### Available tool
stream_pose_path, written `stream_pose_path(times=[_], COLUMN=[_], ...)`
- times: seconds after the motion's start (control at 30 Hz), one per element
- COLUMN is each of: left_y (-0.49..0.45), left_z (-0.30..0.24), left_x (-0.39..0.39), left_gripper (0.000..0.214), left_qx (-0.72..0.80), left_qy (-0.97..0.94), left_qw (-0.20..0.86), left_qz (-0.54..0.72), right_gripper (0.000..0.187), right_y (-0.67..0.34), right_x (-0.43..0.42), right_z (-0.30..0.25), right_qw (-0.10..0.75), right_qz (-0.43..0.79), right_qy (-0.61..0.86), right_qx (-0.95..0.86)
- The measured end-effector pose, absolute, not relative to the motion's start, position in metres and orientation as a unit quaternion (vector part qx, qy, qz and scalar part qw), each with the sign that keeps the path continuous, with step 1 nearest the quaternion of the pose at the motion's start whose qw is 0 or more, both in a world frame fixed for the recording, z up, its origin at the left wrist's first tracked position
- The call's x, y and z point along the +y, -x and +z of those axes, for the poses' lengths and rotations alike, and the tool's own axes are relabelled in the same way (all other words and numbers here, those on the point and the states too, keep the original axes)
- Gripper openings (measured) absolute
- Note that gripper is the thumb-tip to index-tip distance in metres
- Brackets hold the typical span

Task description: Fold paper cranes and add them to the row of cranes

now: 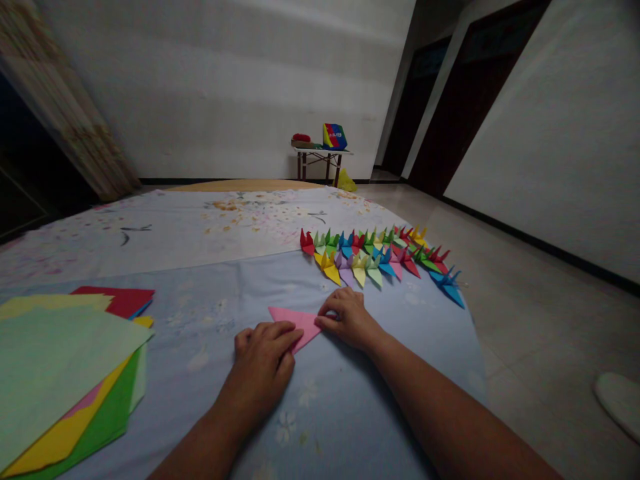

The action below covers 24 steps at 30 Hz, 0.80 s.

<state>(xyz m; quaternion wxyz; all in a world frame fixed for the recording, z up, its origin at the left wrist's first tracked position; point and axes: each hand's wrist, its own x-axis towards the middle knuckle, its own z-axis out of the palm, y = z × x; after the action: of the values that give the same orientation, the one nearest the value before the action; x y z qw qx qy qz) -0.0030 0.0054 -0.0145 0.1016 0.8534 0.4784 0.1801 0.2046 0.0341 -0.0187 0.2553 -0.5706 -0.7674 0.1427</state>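
A pink paper folded into a triangle (296,321) lies on the blue flowered cloth (320,413) in front of me. My left hand (264,361) rests flat on its lower left part, fingers stretched out together. My right hand (349,319) presses the triangle's right corner with its fingertips, fingers curled down. Just beyond the hands sit several folded paper cranes (377,257) in many colours, set in rows.
A stack of coloured paper sheets (60,373) lies at the left. A white flowered cloth (175,230) covers the far part of the round table. The table's edge curves at the right above a tiled floor (540,320). A small table (320,160) stands by the far wall.
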Motion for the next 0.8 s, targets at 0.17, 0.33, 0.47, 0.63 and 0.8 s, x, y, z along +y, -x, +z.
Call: stream_pose_path(times=[0.17,0.33,0.47,0.63,0.8], left_y=[0.004,0.001,-0.002,-0.005,-0.007], left_z=[-0.015,-0.013,-0.014,-0.015,-0.014], left_x=[0.005,0.006,0.008,0.009,0.007], left_gripper=[0.037,0.026,0.023,0.023,0.032], left_qx=[0.479,0.484,0.492,0.499,0.502], left_qy=[-0.851,-0.845,-0.840,-0.837,-0.842], left_qw=[0.111,0.114,0.102,0.096,0.076], left_qz=[0.186,0.196,0.204,0.203,0.181], right_gripper=[0.013,0.014,0.013,0.013,0.014], right_y=[-0.205,-0.205,-0.204,-0.204,-0.204], right_x=[0.035,0.035,0.035,0.035,0.034], right_z=[-0.021,-0.022,-0.021,-0.020,-0.019], right_qw=[0.257,0.254,0.252,0.246,0.236], right_qz=[0.139,0.136,0.132,0.132,0.132], right_qy=[0.568,0.567,0.569,0.572,0.577], right_qx=[-0.769,-0.771,-0.772,-0.772,-0.771])
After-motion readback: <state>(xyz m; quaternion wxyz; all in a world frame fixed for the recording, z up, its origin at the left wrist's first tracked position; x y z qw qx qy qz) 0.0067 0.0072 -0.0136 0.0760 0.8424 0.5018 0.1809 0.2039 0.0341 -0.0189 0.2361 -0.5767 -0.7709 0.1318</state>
